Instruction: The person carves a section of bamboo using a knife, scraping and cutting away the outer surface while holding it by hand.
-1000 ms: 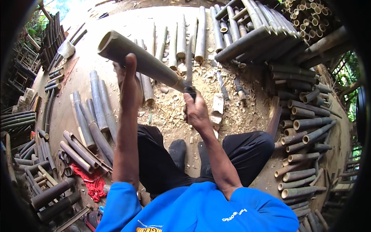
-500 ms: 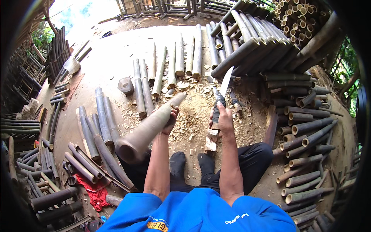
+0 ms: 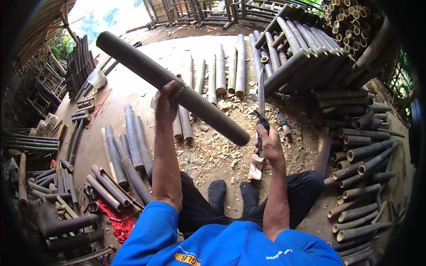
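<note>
Gripping a dark bamboo tube (image 3: 213, 116) near its middle, the left hand (image 3: 166, 101) of the person in the blue shirt (image 3: 222, 244) holds it raised above the ground, clear of the lengths below. The tube slants from far left down toward the right; its lower end sits just beside the right hand (image 3: 270, 144). That hand is closed around the black-wrapped handle of a knife (image 3: 261, 95), blade pointing away from the body. The two hands are apart, each clamped on its own item. From where I stand, the blade and the tube show a gap between them.

Beneath the right hand I note a pale wood block (image 3: 255, 169), and around it a scatter of shavings (image 3: 213, 155) across the ground. The person's feet, in dark socks (image 3: 216, 195), rest side by side at the near edge of this litter. Beyond lies a row of bamboo lengths (image 3: 221, 73), with a bamboo frame (image 3: 284, 73) to its right. Cut bamboo pieces (image 3: 357, 190) are stacked at far right; a red cloth (image 3: 122, 227) lies at near left.
</note>
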Demonstrator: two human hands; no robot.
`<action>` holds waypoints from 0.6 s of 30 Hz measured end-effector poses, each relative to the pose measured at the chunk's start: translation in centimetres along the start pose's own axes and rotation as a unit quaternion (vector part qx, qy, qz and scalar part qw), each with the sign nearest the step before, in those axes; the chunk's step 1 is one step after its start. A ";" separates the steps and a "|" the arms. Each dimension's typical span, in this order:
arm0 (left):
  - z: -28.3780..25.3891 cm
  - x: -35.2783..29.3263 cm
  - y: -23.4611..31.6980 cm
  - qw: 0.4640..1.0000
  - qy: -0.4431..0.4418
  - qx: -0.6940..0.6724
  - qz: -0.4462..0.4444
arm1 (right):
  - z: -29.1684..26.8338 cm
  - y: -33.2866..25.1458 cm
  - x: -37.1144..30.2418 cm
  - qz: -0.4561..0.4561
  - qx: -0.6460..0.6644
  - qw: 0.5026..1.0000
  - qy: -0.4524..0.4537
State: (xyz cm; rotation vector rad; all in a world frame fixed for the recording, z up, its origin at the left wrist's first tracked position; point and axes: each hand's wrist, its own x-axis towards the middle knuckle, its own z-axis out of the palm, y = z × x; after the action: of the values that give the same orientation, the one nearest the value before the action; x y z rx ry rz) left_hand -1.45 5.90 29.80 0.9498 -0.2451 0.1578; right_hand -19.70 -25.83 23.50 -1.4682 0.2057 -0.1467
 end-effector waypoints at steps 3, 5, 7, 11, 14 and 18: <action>-0.2 -2.7 3.5 0.981 0.052 0.108 0.155 | -0.1 0.8 0.5 0.006 -0.071 0.997 0.016; -2.4 -4.6 6.1 0.951 0.096 0.142 0.256 | 1.8 0.4 -0.1 0.049 -0.082 0.995 0.012; -2.3 -8.1 5.9 0.946 0.146 0.141 0.254 | 2.3 1.6 0.5 0.088 -0.058 0.994 -0.032; -3.9 -12.7 5.7 0.927 0.215 0.176 0.253 | 7.5 4.7 0.1 0.062 -0.010 0.990 -0.129; -3.0 -14.4 5.3 0.913 0.246 0.199 0.259 | 10.3 6.2 -1.1 0.025 -0.186 0.972 -0.143; -1.6 -15.0 4.6 0.910 0.251 0.196 0.266 | 11.4 7.8 -1.0 -0.047 -0.254 0.958 -0.121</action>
State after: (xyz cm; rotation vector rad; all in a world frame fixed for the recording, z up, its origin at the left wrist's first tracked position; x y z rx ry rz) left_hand -16.77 9.50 28.39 1.1854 0.0159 0.9716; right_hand -18.25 -13.78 16.79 -1.9933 -0.0317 0.0138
